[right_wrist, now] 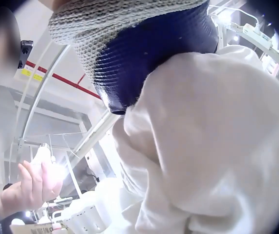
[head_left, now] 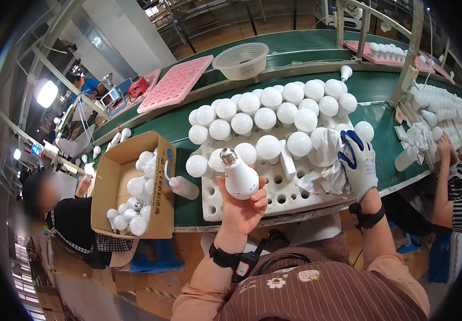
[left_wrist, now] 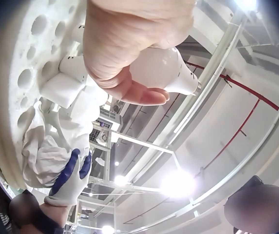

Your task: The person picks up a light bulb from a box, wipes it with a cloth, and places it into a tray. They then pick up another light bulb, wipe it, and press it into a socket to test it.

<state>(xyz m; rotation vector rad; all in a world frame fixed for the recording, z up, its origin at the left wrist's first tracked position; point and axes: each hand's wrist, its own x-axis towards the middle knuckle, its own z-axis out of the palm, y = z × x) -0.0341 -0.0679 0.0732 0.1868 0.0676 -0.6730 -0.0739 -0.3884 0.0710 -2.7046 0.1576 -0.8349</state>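
My bare left hand (head_left: pixel 244 211) holds a white LED light bulb (head_left: pixel 240 179) by its rounded end, the metal screw base pointing up. In the left wrist view the thumb curls along the bulb (left_wrist: pixel 154 68). My right hand (head_left: pixel 360 167), in a white glove with blue-coated fingers, grips a crumpled white cloth (head_left: pixel 324 179). The right wrist view shows the blue fingers (right_wrist: pixel 154 48) bent over the cloth (right_wrist: pixel 212 136), which covers whatever lies beneath it. Under both hands is a white foam tray (head_left: pixel 212 203) with round holes, where several bulbs (head_left: pixel 265 119) stand globe up.
Left of the tray stands an open cardboard box (head_left: pixel 161 214) of bulbs, with a squeeze bottle (head_left: pixel 184 188) beside it. A pink tray (head_left: pixel 175 85) and a plastic basket (head_left: pixel 240 61) sit at the back. People work on both sides; one bare hand (head_left: pixel 445 147) reaches in at right.
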